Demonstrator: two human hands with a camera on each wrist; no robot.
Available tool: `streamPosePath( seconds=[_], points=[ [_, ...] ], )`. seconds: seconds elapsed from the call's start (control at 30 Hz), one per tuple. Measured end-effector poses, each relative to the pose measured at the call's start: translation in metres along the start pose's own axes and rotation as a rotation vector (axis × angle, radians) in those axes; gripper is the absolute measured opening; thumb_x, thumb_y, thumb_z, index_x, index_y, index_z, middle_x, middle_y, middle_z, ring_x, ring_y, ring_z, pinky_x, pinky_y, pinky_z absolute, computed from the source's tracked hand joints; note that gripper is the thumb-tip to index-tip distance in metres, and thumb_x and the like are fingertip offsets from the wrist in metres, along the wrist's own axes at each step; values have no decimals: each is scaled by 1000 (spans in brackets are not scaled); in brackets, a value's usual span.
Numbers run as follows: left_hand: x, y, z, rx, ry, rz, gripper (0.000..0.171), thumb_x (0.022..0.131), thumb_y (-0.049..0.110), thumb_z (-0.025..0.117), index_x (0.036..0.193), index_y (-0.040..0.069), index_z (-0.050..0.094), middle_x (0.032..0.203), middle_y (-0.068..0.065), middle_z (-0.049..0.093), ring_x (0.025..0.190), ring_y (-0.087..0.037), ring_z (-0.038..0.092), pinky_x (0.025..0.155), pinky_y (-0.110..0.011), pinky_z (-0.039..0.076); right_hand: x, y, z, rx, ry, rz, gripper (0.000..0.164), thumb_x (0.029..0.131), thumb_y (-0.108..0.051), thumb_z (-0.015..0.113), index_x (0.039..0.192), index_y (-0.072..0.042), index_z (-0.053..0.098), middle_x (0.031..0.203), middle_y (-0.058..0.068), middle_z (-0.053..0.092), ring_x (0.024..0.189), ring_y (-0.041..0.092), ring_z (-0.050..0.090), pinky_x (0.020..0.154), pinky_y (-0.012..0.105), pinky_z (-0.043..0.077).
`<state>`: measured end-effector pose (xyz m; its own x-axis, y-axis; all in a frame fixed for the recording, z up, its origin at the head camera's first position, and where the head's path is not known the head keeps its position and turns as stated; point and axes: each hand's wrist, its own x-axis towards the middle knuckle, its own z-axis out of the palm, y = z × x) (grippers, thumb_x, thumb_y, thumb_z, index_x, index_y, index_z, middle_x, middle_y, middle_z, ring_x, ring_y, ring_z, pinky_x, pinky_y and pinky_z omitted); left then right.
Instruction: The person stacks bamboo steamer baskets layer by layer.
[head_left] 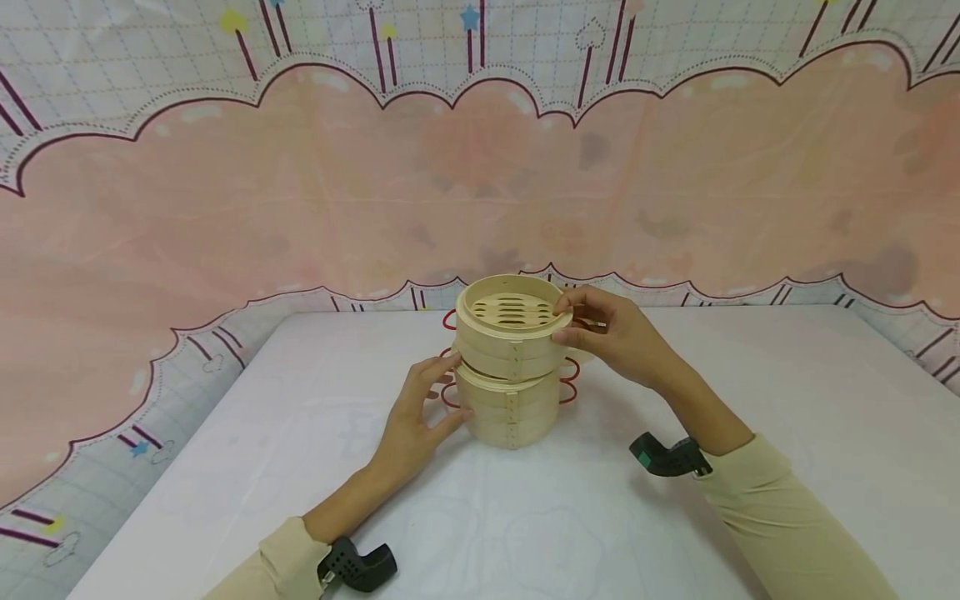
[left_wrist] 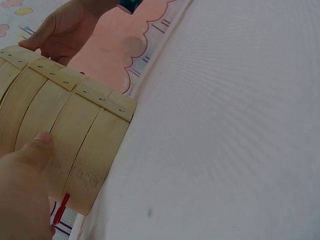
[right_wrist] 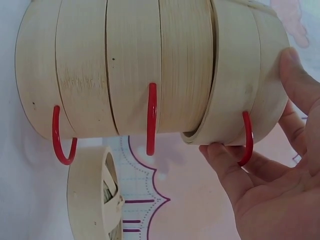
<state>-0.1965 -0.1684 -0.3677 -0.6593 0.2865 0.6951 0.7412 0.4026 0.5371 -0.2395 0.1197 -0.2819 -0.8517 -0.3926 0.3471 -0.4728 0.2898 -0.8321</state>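
Observation:
A stack of round bamboo steamer baskets stands on the white table, with red loop handles on its sides. Its top basket [head_left: 491, 354] has a slatted floor and sits slightly off line from the tiers below. My right hand [head_left: 618, 337] pinches that basket's rim, thumb on one side and fingers on the other, beside a red handle [right_wrist: 248, 137]. Around the left side of the lower baskets [head_left: 510, 412] my left hand [head_left: 412, 421] holds the stack. Its thumb [left_wrist: 37, 150] presses the front wall; its other fingers are mostly hidden in the left wrist view.
Behind the stack lies a bamboo steamer lid [right_wrist: 82, 195], woven on one face and mostly hidden in the head view. The white table [head_left: 300, 483] stretches around the stack. A patterned cloth [head_left: 375, 208] hangs behind the table.

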Motion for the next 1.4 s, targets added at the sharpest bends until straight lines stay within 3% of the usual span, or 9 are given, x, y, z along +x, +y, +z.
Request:
streamPosePath(
  seconds=[0.23,0.9,1.07,1.4],
  points=[
    [-6,-21,4,-5,-11,-4,74,77,6,79,140,16,42,136,-5,44,111,-29,52,81,-42,45,-1,0,1,-3,-3,-1,32,84,-21,74,109,-7,59,118,8,54,109,26,56,89,30,49],
    [-7,-25,6,-9,5,18,74,78,6,79,141,13,40,131,-6,47,109,-29,53,81,-42,46,-3,3,2,3,-7,-17,32,84,-21,74,109,-8,58,121,8,52,101,26,54,77,25,50],
    [-5,-20,7,-1,13,9,76,75,2,80,139,10,40,129,-9,48,108,-32,53,79,-45,46,-3,2,2,23,-11,-6,33,84,-21,75,109,-7,58,118,8,53,97,26,53,73,25,49],
    [2,14,1,-15,19,5,71,73,-8,77,133,-2,40,125,-16,48,109,-39,50,79,-49,45,-2,3,1,61,-32,-17,33,85,-18,74,110,-6,58,124,8,51,98,27,54,74,25,50]
  ],
)
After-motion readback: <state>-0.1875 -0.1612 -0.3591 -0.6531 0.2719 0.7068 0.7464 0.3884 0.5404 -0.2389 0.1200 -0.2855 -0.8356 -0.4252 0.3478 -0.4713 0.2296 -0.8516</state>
